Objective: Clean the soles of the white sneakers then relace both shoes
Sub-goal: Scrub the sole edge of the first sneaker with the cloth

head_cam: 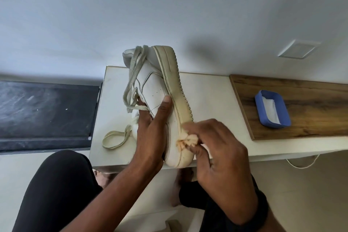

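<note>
1. A person's left hand (pixel 150 133) grips the upper of a white sneaker (pixel 156 88), thumb pressed flat along its side, holding the shoe tipped on its edge on a white bench (pixel 207 100).
2. The right hand (pixel 220 149) pinches a bunched peach cloth (pixel 188 140) against the yellowed sole edge near the toe.
3. Loose laces (pixel 131 81) hang off the shoe's left side and loop onto the bench.
4. To the right, well apart from the sneaker, a blue tray (pixel 273 125) with white contents sits on a wooden panel (pixel 310 103).
</note>
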Available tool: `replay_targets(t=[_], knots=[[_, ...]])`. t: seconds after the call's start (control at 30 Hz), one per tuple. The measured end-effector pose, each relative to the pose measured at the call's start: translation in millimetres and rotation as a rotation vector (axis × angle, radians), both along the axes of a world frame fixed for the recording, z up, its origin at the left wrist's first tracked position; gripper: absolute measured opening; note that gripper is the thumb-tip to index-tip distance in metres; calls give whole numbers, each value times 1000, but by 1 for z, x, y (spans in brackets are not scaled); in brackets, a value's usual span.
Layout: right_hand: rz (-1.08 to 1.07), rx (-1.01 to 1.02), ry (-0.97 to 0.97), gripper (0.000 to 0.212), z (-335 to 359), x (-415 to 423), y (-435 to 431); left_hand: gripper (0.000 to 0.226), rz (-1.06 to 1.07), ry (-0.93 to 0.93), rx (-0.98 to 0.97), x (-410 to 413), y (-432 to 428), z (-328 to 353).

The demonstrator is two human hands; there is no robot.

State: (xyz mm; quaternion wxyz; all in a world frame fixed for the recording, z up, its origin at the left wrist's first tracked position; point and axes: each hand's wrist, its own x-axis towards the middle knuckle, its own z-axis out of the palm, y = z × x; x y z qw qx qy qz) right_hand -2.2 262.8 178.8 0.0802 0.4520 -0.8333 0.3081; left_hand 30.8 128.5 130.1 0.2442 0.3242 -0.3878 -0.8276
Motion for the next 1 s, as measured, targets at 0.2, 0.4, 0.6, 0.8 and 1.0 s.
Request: replay_targets(t=[0.2, 0.4, 0.6, 0.8, 1.0], knots=[[-49, -97, -45, 15, 7, -10, -5, 42, -9, 55, 3, 0, -1, -3], [159, 76, 122, 16, 3, 3, 3, 40, -18, 33, -82, 1, -4, -5], [86, 52, 12, 19, 11, -13, -1, 51, -37, 48, -50, 0, -6, -2], [-44, -78, -37, 20, 10, -17, -13, 50, -78, 75, -32, 1, -5, -7], [87, 50, 9, 18, 8, 1, -6, 47, -76, 84, 44, 2, -12, -3]])
